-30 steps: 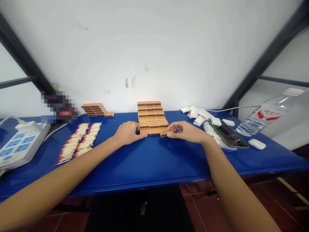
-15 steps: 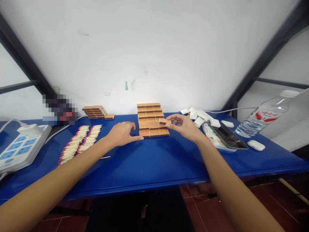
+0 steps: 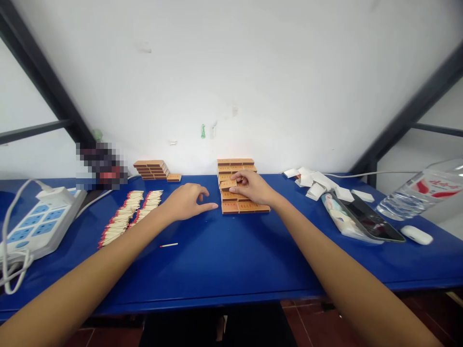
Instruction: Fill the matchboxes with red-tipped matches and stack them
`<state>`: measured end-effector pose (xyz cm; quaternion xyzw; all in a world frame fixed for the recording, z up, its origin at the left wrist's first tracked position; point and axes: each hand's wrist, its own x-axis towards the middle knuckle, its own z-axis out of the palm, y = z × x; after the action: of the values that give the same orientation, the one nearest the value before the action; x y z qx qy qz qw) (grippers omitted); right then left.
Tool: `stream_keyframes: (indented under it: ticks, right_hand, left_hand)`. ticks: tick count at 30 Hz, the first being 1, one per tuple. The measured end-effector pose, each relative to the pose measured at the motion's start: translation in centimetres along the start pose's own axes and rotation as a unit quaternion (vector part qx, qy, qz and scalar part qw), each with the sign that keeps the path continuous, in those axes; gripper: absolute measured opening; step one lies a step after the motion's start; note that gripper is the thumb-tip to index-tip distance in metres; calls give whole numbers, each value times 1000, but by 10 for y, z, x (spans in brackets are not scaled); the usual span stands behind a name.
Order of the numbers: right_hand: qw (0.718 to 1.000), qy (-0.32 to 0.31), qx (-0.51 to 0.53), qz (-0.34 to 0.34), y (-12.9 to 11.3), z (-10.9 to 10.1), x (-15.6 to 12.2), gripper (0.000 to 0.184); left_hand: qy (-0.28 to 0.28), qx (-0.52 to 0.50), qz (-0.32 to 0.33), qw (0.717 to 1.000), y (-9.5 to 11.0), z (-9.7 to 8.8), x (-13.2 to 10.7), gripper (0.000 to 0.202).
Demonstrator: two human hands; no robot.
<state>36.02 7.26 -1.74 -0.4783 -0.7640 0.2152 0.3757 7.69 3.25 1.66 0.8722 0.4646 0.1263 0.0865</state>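
Blue table (image 3: 231, 262): right hand (image 3: 254, 188) pinches 1 matchbox (image 3: 227, 184) endwise, likely squaring it on the stack (image 3: 246, 207); left hand (image 3: 185, 202) rests loosely spread beside it.

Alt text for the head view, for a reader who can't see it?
The right hand holds a matchbox on a stepped stack of matchboxes on a blue table; the left hand rests beside it, near rows of matches.
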Motion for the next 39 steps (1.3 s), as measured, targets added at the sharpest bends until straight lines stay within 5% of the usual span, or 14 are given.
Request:
stream_keyframes:
  ticks: [7, 12, 16, 22, 34, 39]
  right_hand:
    - [998, 68, 5, -3, 9, -27, 28, 45]
    - [996, 63, -57, -34, -1, -9, 78, 35]
    - [985, 59, -159, -17, -7, 8, 96, 27]
    - [960, 80, -270, 4, -10, 13, 88, 24]
    - [950, 92, -297, -19, -17, 17, 87, 19]
    - [941, 87, -321, -67, -62, 16, 71, 16]
  left_hand:
    - [18, -3, 15, 1000, 8, 5, 17, 56]
    - [88, 62, 76, 991, 9, 7, -13, 38]
    - [127, 83, 121, 981, -10, -4, -29, 34]
    - [196, 137, 35, 970, -53, -22, -25, 41]
    - [113, 197, -126, 966, -75, -30, -21, 41]
    - [124, 221, -170, 952, -81, -36, -22, 44]
